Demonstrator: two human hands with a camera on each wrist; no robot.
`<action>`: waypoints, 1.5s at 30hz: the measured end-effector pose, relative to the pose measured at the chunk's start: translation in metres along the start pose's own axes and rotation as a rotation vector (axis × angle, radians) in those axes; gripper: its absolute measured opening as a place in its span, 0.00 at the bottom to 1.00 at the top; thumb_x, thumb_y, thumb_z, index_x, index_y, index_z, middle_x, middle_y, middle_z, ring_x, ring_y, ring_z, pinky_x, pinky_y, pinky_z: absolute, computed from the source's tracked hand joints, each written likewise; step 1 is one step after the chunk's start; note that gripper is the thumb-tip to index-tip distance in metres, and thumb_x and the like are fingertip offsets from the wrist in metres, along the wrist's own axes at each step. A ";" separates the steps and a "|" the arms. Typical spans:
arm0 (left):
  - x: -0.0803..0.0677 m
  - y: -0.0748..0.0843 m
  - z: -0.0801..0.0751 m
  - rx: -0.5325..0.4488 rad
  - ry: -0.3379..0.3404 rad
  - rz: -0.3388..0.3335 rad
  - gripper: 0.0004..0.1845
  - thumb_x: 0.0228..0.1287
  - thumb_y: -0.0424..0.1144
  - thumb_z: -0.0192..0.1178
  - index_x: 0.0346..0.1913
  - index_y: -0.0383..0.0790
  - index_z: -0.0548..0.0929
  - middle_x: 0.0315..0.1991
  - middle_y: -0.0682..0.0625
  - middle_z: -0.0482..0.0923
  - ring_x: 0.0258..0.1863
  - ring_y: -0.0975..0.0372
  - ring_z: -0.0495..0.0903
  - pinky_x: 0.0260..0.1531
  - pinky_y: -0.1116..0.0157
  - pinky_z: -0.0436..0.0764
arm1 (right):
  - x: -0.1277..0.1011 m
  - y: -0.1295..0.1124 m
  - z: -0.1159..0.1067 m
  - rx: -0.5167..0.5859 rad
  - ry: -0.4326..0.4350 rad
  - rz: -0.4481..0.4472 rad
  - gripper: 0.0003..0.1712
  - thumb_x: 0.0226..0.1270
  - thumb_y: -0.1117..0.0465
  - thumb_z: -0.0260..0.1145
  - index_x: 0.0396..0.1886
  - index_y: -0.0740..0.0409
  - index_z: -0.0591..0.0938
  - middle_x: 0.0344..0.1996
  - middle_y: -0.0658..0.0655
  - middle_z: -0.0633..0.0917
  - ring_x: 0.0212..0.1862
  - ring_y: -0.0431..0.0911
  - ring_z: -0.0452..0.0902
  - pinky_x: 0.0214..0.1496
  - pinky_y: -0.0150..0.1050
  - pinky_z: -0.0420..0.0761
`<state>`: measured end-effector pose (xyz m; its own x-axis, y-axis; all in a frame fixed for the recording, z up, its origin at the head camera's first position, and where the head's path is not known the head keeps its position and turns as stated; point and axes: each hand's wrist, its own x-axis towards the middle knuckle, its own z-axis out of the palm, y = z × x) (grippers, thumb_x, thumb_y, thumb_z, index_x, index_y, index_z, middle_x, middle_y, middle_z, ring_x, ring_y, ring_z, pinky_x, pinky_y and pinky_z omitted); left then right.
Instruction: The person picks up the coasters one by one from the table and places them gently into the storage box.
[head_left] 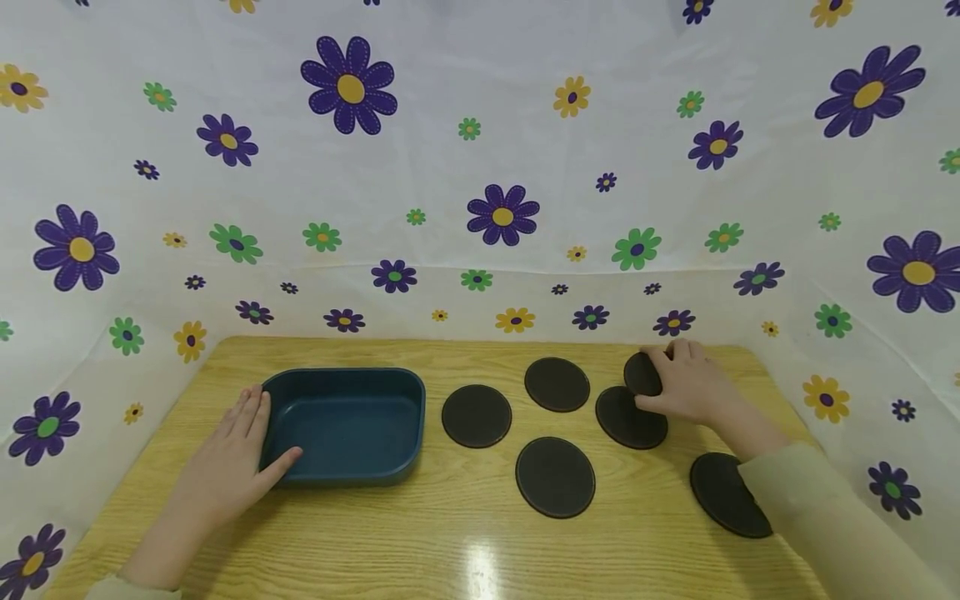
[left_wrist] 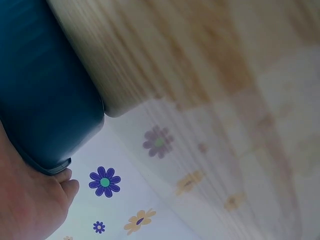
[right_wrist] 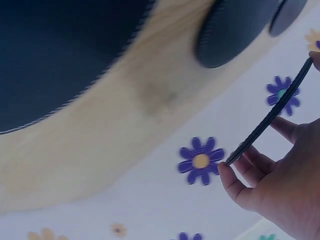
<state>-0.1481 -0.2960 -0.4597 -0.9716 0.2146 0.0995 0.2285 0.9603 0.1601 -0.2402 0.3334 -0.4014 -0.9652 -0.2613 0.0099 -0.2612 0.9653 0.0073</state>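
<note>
A dark blue rectangular dish (head_left: 345, 433) stands at the left of the table. My left hand (head_left: 232, 458) rests against its left side with straight fingers, the thumb over the near rim. In the left wrist view that hand (left_wrist: 32, 200) touches the dish's rim (left_wrist: 45, 167). At the far right my right hand (head_left: 693, 383) grips a round black coaster (head_left: 641, 375) by its edges. It is tilted and seen edge-on in the right wrist view, the coaster (right_wrist: 270, 117) spanning between thumb and fingers. Just below it lies another black coaster (head_left: 630, 421).
More black coasters lie flat on the wooden table (head_left: 375, 542): one beside the dish (head_left: 477, 416), a back one (head_left: 557, 384), a front one (head_left: 555, 477) and one partly under the right sleeve (head_left: 723, 496). A flowered white cloth (head_left: 420, 167) surrounds the table's back and sides.
</note>
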 end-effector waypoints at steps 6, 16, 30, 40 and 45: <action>0.000 0.001 0.000 -0.012 -0.006 0.001 0.56 0.77 0.66 0.55 0.82 0.20 0.48 0.84 0.24 0.46 0.85 0.34 0.46 0.86 0.43 0.43 | 0.005 -0.024 -0.011 -0.025 0.020 -0.063 0.51 0.60 0.37 0.72 0.75 0.62 0.72 0.55 0.77 0.75 0.57 0.70 0.72 0.54 0.70 0.80; 0.000 -0.001 0.001 -0.033 -0.002 0.004 0.56 0.77 0.66 0.55 0.83 0.21 0.48 0.84 0.24 0.44 0.85 0.34 0.45 0.87 0.43 0.42 | 0.017 -0.072 -0.029 -0.011 0.027 -0.117 0.51 0.61 0.37 0.70 0.79 0.57 0.69 0.64 0.76 0.73 0.66 0.70 0.69 0.56 0.70 0.80; 0.001 -0.001 0.001 -0.039 0.010 0.000 0.56 0.77 0.66 0.54 0.83 0.21 0.48 0.84 0.24 0.45 0.85 0.34 0.45 0.87 0.44 0.42 | 0.048 -0.136 -0.044 0.057 0.051 -0.214 0.52 0.61 0.36 0.70 0.81 0.53 0.68 0.66 0.71 0.71 0.67 0.66 0.68 0.59 0.69 0.79; 0.000 -0.003 0.001 -0.029 0.014 0.014 0.56 0.78 0.66 0.54 0.83 0.21 0.48 0.84 0.24 0.45 0.85 0.34 0.46 0.87 0.44 0.41 | 0.064 -0.182 -0.053 0.076 0.044 -0.313 0.53 0.62 0.34 0.70 0.83 0.49 0.65 0.68 0.68 0.71 0.67 0.62 0.67 0.59 0.64 0.81; 0.001 -0.003 0.000 -0.030 0.017 0.017 0.55 0.78 0.65 0.54 0.82 0.21 0.48 0.84 0.24 0.46 0.85 0.34 0.46 0.87 0.47 0.39 | 0.069 -0.204 -0.056 0.087 0.043 -0.365 0.52 0.62 0.34 0.69 0.83 0.47 0.66 0.67 0.66 0.71 0.66 0.60 0.67 0.58 0.60 0.80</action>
<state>-0.1494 -0.2985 -0.4600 -0.9665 0.2275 0.1192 0.2469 0.9507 0.1876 -0.2530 0.1177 -0.3458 -0.8077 -0.5861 0.0639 -0.5894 0.8051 -0.0667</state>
